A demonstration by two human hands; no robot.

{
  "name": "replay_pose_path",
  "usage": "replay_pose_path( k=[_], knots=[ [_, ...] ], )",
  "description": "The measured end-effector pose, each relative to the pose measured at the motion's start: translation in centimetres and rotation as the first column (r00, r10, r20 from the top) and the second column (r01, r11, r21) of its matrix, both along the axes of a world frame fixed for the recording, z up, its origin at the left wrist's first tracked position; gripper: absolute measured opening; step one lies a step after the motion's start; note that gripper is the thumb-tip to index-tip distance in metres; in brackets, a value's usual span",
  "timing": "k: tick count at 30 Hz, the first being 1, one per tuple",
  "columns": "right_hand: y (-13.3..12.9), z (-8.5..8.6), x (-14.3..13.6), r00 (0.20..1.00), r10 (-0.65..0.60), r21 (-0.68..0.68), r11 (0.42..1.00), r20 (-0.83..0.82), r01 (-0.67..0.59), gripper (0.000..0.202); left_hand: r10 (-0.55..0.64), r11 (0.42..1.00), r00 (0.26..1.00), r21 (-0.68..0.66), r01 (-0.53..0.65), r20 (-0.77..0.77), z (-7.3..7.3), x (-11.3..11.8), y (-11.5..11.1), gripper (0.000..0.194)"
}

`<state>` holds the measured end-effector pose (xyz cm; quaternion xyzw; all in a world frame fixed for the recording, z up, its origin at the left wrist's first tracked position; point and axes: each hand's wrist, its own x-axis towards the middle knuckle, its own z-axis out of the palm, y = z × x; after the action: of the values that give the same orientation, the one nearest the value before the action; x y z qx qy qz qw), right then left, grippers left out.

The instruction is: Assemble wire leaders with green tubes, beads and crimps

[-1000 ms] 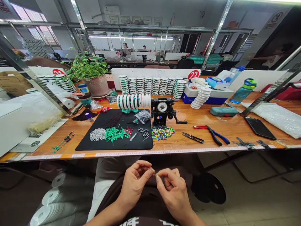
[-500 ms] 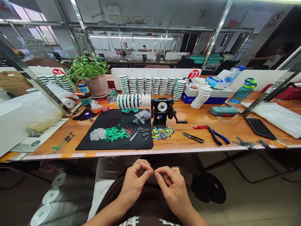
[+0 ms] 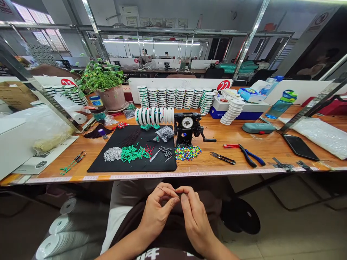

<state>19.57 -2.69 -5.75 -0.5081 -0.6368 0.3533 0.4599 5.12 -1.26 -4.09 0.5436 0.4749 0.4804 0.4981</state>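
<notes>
You work a thin dark strand (image 3: 163, 189), left hand (image 3: 158, 212) pinching, right hand (image 3: 195, 213) close, grip unclear; steadiness seems needed next.

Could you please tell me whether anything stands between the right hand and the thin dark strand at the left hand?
Nothing visible does. The fingertips of the right hand are close beside those of the left hand, where the thin dark strand lies across the fingers. Whether the right hand grips it cannot be told.
</notes>
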Motion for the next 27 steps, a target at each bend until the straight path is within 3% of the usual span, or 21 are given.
replay_pose_path(
  k=[3, 6, 10, 14, 17, 19, 21, 24, 27],
  knots=[
    [0.2, -0.1, -0.1, 0.988, 0.064, -0.078, 0.994, -0.141, -0.075, 0.033, -0.023, 0.997, 0.996, 0.071, 0.029, -0.085, 0.2, 0.0, -0.1, 0.014],
    [0.4, -0.6, 0.5, 0.962, 0.093, -0.158, 0.978, -0.258, -0.137, 0.033, 0.031, 0.993, 0.992, 0.119, -0.016, -0.125, 0.3, -0.3, 0.0, 0.013],
    [0.2, -1.3, 1.7, 0.981, 0.006, -0.182, 0.983, -0.194, -0.042, 0.037, 0.072, 0.991, 0.990, 0.123, -0.057, -0.120, 0.1, -0.8, 0.2, 0.012],
    [0.1, -1.4, 2.3, 1.000, -0.018, 0.024, 1.000, -0.015, 0.018, 0.026, 0.029, 0.997, 0.995, 0.073, -0.022, -0.095, -0.1, -0.8, 0.2, 0.013],
    [0.3, -1.0, 2.2, 0.992, 0.034, 0.180, 0.982, 0.122, -0.056, 0.019, 0.016, 0.999, 0.996, 0.046, -0.012, -0.089, -0.2, -0.6, 0.1, 0.014],
    [0.4, -0.6, 2.0, 0.983, 0.079, 0.184, 0.977, 0.167, -0.110, 0.018, -0.008, 0.999, 0.994, 0.050, 0.013, -0.112, -0.2, -0.5, 0.1, 0.013],
    [0.3, -0.3, 1.8, 0.980, 0.139, 0.105, 0.982, 0.143, -0.154, 0.024, -0.053, 0.997, 0.989, 0.056, 0.061, -0.137, -0.2, -0.4, 0.0, 0.013],
    [0.4, -0.4, 2.0, 0.969, 0.241, -0.092, 0.965, -0.061, -0.246, 0.034, -0.067, 0.994, 0.987, 0.072, 0.078, -0.147, -0.3, -0.3, 0.0, 0.015],
    [0.4, -1.2, 2.6, 0.942, 0.199, -0.259, 0.928, -0.270, -0.270, 0.026, -0.007, 0.997, 0.991, 0.079, 0.018, -0.133, -0.3, -0.4, 0.0, 0.014]
  ],
)
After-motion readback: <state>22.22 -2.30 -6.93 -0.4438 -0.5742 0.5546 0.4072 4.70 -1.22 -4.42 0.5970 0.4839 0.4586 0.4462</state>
